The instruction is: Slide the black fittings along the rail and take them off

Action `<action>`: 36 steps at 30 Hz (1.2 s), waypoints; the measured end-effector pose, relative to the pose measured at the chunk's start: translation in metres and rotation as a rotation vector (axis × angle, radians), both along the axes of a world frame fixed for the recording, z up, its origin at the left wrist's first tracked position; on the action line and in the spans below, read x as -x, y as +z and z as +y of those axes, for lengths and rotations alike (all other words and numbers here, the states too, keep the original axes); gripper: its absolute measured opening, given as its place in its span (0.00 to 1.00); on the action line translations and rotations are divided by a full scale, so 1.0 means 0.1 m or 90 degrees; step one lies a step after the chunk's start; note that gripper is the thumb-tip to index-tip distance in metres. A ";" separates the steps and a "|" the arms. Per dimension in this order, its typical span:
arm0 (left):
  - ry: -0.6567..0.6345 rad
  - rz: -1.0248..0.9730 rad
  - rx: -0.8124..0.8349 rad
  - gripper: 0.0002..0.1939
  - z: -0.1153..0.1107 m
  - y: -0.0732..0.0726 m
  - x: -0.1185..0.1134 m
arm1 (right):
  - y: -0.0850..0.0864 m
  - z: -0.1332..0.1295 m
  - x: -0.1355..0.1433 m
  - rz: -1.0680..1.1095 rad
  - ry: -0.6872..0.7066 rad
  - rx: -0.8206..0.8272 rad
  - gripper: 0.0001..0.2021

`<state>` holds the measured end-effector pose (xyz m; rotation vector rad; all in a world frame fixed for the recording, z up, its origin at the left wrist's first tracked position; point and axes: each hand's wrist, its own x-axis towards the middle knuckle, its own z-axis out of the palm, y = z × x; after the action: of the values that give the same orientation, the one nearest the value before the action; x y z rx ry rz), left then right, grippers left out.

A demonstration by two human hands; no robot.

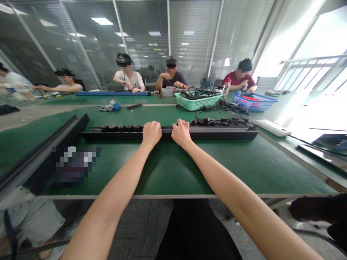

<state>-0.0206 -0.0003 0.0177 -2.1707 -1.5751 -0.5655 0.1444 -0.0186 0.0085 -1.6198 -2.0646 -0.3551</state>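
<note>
Cables (193, 94) lie in a green basket (199, 104), something red (251, 98) in a blue basket (264, 105); 2 hands (152, 133) grip a black rail (219, 135).

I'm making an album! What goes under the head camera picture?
Left hand and right hand curl over a long black rail on a green table, a mint basket of cables behind.

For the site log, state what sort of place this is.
Probably an electronics or assembly workshop: people are busy with their hands around a green worktop, with a basket of cables and a black bar.
</note>
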 end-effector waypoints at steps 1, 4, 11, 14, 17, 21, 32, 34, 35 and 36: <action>0.000 0.002 -0.001 0.19 0.00 0.00 0.00 | 0.00 0.00 0.00 0.003 -0.001 -0.001 0.19; 0.000 0.005 -0.002 0.19 0.00 0.00 0.00 | -0.01 0.01 -0.01 0.004 -0.003 -0.005 0.19; -0.001 0.001 -0.003 0.18 -0.01 0.01 0.00 | 0.01 -0.01 -0.01 -0.011 -0.016 -0.009 0.17; 0.000 0.005 0.000 0.18 -0.02 0.02 -0.01 | 0.00 -0.01 -0.02 0.001 -0.030 -0.007 0.18; 0.006 0.009 0.002 0.18 -0.02 0.02 -0.01 | -0.02 0.01 -0.03 0.019 -0.041 -0.004 0.19; 0.008 0.008 0.000 0.18 -0.03 0.02 -0.01 | -0.05 0.06 -0.03 0.028 -0.036 -0.001 0.19; 0.009 0.005 0.002 0.18 -0.04 0.03 -0.02 | -0.05 0.06 -0.01 0.022 -0.041 -0.011 0.16; 0.009 0.000 0.005 0.18 -0.04 0.04 -0.03 | -0.05 0.06 0.00 0.022 -0.043 -0.012 0.16; 0.009 -0.002 0.006 0.18 -0.04 0.04 -0.03 | -0.05 0.06 0.00 0.021 -0.043 -0.012 0.16; 0.008 -0.003 0.008 0.18 -0.04 0.04 -0.03 | -0.05 0.06 0.00 0.021 -0.044 -0.012 0.17</action>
<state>-0.0179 -0.0046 0.0216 -2.1675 -1.5982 -0.5589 0.1444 -0.0124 0.0033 -1.6774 -1.9793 -0.3677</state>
